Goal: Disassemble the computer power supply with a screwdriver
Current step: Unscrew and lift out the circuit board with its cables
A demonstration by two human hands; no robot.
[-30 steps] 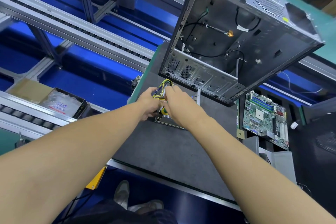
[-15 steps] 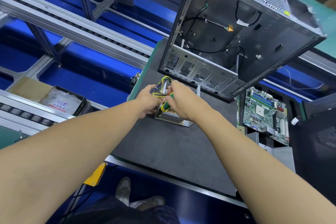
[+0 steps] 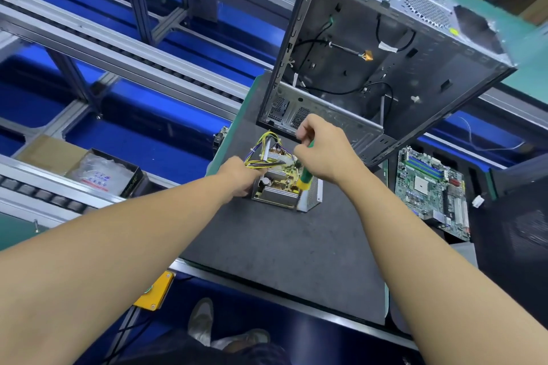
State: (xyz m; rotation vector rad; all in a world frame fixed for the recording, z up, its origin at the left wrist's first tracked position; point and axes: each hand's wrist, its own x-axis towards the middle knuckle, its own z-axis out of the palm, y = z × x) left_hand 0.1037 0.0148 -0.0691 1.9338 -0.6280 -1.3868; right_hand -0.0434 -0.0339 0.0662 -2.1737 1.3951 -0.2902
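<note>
Head view: at 9 o'clock of the power supply [image 3: 280,195], your left hand [image 3: 238,176] has its grip closed around the cable bundle [image 3: 261,163]. That power supply sits open (circuit board exposed) on the table [image 3: 267,246]. Your right hand [image 3: 324,154], at its 1 o'clock, grips the green screwdriver [image 3: 305,180]. A motherboard [image 3: 430,187] lies at 3 o'clock.
</note>
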